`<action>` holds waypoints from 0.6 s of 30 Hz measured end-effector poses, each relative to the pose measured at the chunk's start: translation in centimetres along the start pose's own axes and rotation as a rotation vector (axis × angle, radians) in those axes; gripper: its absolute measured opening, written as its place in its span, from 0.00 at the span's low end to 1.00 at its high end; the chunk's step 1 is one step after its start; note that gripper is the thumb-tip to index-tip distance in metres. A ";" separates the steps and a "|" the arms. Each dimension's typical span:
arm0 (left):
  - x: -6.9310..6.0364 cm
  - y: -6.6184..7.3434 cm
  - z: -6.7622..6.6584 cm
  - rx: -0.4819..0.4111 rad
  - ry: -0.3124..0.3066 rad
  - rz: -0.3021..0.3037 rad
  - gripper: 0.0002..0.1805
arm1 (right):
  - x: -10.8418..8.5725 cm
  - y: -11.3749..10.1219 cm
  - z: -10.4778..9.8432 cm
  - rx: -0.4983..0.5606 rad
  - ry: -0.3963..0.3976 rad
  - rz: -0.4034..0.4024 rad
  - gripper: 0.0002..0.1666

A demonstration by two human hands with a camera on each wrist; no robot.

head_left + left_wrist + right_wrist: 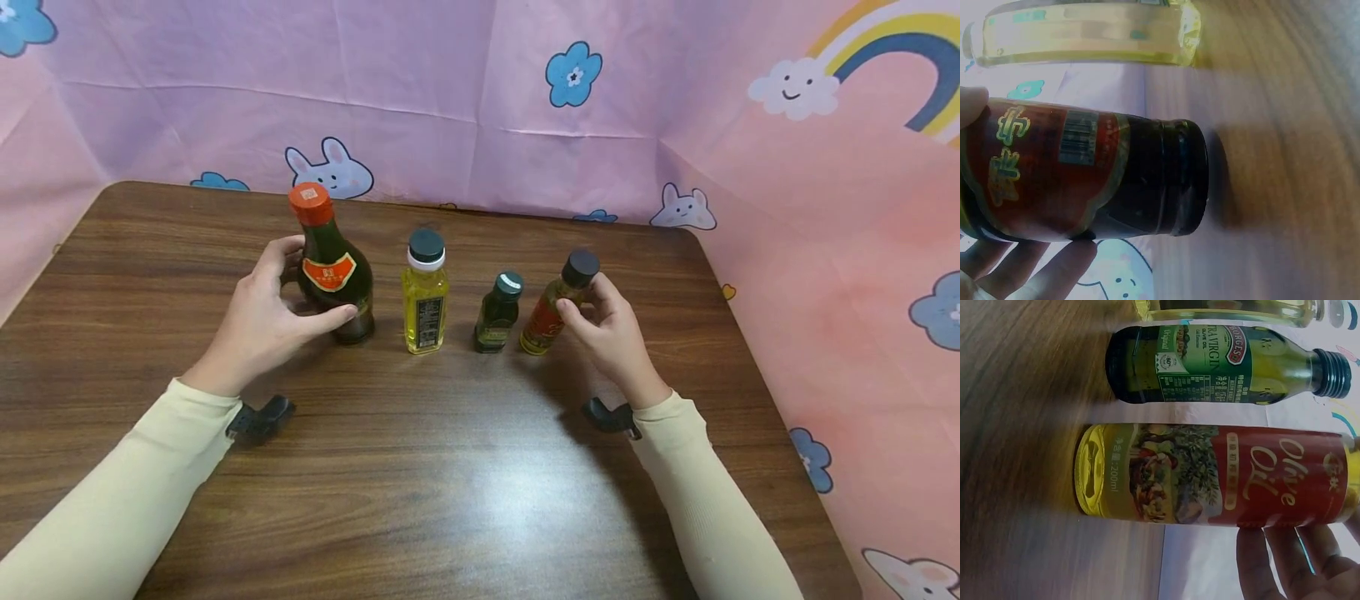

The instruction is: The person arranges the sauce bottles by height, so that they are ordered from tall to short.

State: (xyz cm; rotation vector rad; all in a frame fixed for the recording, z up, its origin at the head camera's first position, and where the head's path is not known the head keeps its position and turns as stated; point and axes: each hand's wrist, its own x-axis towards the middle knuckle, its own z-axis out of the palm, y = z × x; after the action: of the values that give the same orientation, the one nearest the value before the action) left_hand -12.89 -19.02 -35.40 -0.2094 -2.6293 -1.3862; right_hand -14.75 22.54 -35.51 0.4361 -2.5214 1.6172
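My left hand [273, 312] grips a big dark bottle [337, 279] with a red cap, thumb in front and fingers behind. In the left wrist view this bottle [1047, 169] shows a red label, and its base seems slightly off the table. My right hand [611, 333] holds the upper part of a black-capped bottle [546, 321], which leans a little. The right wrist view shows its red olive oil label [1272, 478]. Between the hands stand a square bottle of yellow oil [425, 292] and a small dark green bottle [497, 317].
The brown wooden table [420, 467] reaches back to a pink and purple cloth [420, 75] with cartoon prints. Another part of the cloth runs along the right side. A black device is strapped at each wrist.
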 end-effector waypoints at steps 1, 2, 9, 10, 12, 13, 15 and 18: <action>0.2 0.0 -0.1 0.002 0.007 0.006 0.50 | 0.0 0.0 0.0 0.002 0.003 -0.001 0.19; 0.3 0.1 -0.1 0.004 0.015 0.014 0.50 | 0.0 0.1 0.1 0.005 0.004 -0.002 0.19; 2.1 0.2 -0.9 0.008 0.034 0.034 0.50 | -0.1 0.1 0.1 0.011 0.003 -0.004 0.20; 2.4 0.2 -1.1 0.006 0.033 0.035 0.50 | -0.1 0.1 0.1 0.011 0.003 -0.003 0.20; 3.0 0.2 -1.3 0.002 0.026 0.033 0.49 | -0.2 0.1 0.1 0.009 0.000 -0.003 0.20; 3.3 0.1 -1.4 0.002 0.023 0.034 0.49 | -0.2 0.0 0.2 0.011 0.000 -0.003 0.20; 3.9 -0.1 -1.5 0.009 0.019 0.040 0.49 | -0.3 0.0 0.2 0.009 0.000 -0.002 0.20; 4.6 -0.4 -1.6 0.018 0.017 0.040 0.49 | -0.4 0.0 0.3 0.007 0.001 -0.001 0.20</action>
State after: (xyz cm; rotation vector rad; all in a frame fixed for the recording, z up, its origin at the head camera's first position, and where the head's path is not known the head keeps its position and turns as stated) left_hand -17.38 -20.33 -33.90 -0.2453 -2.6077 -1.3451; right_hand -14.36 22.36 -35.72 0.4372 -2.5153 1.6260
